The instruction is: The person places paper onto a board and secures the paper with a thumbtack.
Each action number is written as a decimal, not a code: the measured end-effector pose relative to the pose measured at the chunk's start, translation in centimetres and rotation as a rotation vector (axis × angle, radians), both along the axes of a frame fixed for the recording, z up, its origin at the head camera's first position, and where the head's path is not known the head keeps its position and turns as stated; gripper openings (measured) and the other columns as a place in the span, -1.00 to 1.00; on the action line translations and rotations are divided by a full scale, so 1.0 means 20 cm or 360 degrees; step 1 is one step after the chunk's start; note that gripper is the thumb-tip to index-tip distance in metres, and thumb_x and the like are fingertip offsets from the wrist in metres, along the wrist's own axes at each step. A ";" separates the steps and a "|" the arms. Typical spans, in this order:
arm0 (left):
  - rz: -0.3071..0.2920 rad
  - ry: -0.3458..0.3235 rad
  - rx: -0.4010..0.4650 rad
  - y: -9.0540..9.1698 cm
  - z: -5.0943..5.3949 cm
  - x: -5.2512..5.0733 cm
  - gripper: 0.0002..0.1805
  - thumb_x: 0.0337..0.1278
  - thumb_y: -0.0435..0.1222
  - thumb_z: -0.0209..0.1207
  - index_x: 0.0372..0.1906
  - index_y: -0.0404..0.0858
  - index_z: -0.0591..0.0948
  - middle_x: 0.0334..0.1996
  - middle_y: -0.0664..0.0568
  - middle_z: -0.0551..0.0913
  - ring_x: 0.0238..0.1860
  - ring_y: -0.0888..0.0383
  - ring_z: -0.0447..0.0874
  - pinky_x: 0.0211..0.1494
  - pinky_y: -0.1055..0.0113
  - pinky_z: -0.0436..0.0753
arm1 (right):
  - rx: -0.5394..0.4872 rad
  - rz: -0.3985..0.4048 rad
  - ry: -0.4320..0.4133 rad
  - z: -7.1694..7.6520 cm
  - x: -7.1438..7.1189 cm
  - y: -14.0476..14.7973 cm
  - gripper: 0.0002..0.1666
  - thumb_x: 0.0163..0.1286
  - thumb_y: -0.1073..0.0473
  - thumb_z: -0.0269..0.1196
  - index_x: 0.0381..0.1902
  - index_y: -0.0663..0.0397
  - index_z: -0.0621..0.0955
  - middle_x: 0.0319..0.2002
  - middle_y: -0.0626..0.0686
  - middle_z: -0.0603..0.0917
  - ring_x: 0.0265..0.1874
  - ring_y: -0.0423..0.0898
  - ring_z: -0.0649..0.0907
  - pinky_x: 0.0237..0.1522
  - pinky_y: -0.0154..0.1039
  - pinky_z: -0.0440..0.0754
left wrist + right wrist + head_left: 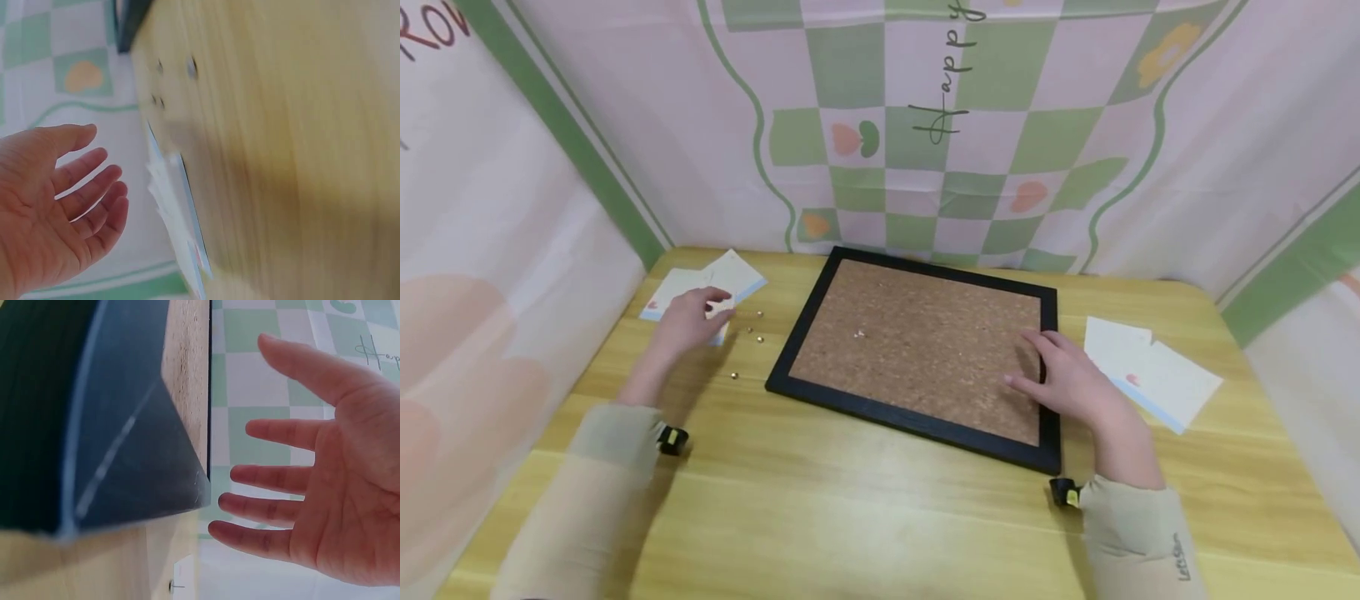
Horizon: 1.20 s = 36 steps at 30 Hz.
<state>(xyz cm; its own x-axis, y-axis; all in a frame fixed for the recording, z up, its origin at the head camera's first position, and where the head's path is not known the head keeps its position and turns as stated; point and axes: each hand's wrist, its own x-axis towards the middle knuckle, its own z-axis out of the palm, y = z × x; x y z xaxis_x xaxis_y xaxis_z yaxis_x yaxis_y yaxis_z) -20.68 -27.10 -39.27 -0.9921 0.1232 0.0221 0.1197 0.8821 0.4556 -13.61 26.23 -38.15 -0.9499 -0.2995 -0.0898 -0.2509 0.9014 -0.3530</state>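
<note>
A cork board [917, 358] with a black frame lies flat, slightly turned, on the wooden table. My left hand [688, 321] hovers over several white cards [739, 275] with blue edges at the far left, its fingers loosely bent and nothing in them. Between those cards and the board lie several small metallic pins [760, 339], also visible as pins [192, 67] in the left wrist view. Above the board's right edge, my right hand [1071, 379] is spread with nothing in its grasp. A small pale thing [859, 334], too small to identify, sits on the cork.
More white cards [1183, 383], one with a pink heart, lie right of the board. Printed curtains with green checks [917, 192] hang behind the table [850, 517] and at both sides. A dark wrist device [673, 440] sits at the left sleeve, another [1064, 492] at the right.
</note>
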 end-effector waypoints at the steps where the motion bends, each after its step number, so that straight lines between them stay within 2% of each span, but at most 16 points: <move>1: 0.0016 -0.0003 -0.0023 -0.02 0.00 0.00 -0.53 0.39 -0.22 0.11 0.26 -0.43 0.49 0.22 -0.40 0.55 0.15 -0.36 0.57 0.22 -0.21 0.52 | 0.0004 -0.0009 -0.0015 0.00 0.00 0.00 -0.04 0.36 -0.18 0.31 0.45 0.33 0.27 0.36 0.56 0.28 0.31 0.50 0.33 0.30 0.40 0.35; 4: 0.0087 -0.0046 -0.0070 -0.10 0.01 -0.01 -0.47 0.39 -0.20 0.10 0.30 -0.45 0.42 0.26 -0.46 0.47 0.22 -0.41 0.47 0.28 -0.26 0.44 | 0.0023 -0.0042 -0.0064 -0.01 -0.01 0.02 -0.02 0.34 -0.18 0.32 0.45 0.34 0.25 0.37 0.62 0.22 0.31 0.54 0.28 0.30 0.43 0.31; 10: 0.0233 -0.0159 -0.0058 -0.22 -0.01 -0.02 -0.34 0.42 -0.18 0.06 0.39 -0.55 0.24 0.35 -0.62 0.22 0.38 -0.52 0.14 0.45 -0.33 0.18 | 0.0048 -0.0065 -0.0113 -0.01 -0.01 0.02 0.02 0.31 -0.14 0.36 0.45 0.39 0.24 0.36 0.65 0.18 0.30 0.60 0.23 0.31 0.46 0.26; 16: 0.0380 -0.0266 -0.0081 -0.29 -0.01 -0.02 -0.30 0.49 -0.11 -0.05 0.45 -0.53 0.13 0.40 -0.65 0.04 0.40 -0.59 0.02 0.46 -0.36 0.10 | 0.0047 -0.0032 -0.0101 -0.02 -0.01 0.01 -0.01 0.26 -0.11 0.40 0.40 0.41 0.30 0.35 0.64 0.23 0.31 0.56 0.26 0.32 0.43 0.27; 21: 0.0366 -0.0385 -0.0227 -0.30 0.00 -0.03 -0.20 0.46 -0.06 -0.07 0.44 -0.63 0.06 0.36 -0.71 0.04 0.36 -0.62 0.02 0.44 -0.38 0.10 | 0.0065 -0.0029 -0.0121 -0.03 0.00 0.02 -0.07 0.26 -0.09 0.40 0.38 0.36 0.33 0.34 0.62 0.27 0.29 0.58 0.28 0.30 0.45 0.28; 25: 0.0315 -0.0454 -0.0267 -0.32 -0.03 -0.04 -0.10 0.39 -0.08 -0.01 0.41 -0.75 -0.04 0.33 -0.75 0.06 0.34 -0.64 0.05 0.46 -0.36 0.14 | 0.0083 -0.0040 -0.0165 -0.04 0.00 0.01 -0.09 0.26 -0.10 0.40 0.37 0.33 0.36 0.35 0.61 0.26 0.28 0.60 0.27 0.28 0.46 0.29; 30: 0.0337 -0.0507 -0.0315 -0.32 -0.07 -0.05 -0.03 0.44 -0.03 -0.01 0.43 -0.73 -0.16 0.36 -0.74 -0.03 0.36 -0.65 -0.01 0.46 -0.38 0.10 | 0.0110 -0.0070 -0.0191 -0.04 0.00 0.00 -0.09 0.26 -0.11 0.40 0.37 0.34 0.36 0.36 0.59 0.24 0.27 0.58 0.25 0.27 0.46 0.30; 33: 0.0317 -0.0477 -0.0379 -0.31 -0.07 -0.05 -0.08 0.45 -0.03 -0.03 0.39 -0.77 -0.05 0.31 -0.77 0.08 0.31 -0.64 0.09 0.42 -0.39 0.18 | 0.0125 -0.0084 -0.0193 -0.04 0.00 0.00 -0.08 0.26 -0.11 0.40 0.38 0.33 0.35 0.37 0.57 0.23 0.27 0.57 0.24 0.26 0.46 0.30; 36: 0.0284 -0.0426 -0.0422 -0.31 -0.07 -0.05 -0.15 0.43 -0.05 0.00 0.27 -0.83 0.12 0.17 -0.78 0.25 0.20 -0.59 0.24 0.35 -0.35 0.30 | 0.0134 -0.0074 -0.0184 -0.05 -0.01 0.00 -0.08 0.27 -0.11 0.39 0.38 0.33 0.36 0.37 0.56 0.24 0.28 0.57 0.25 0.26 0.45 0.30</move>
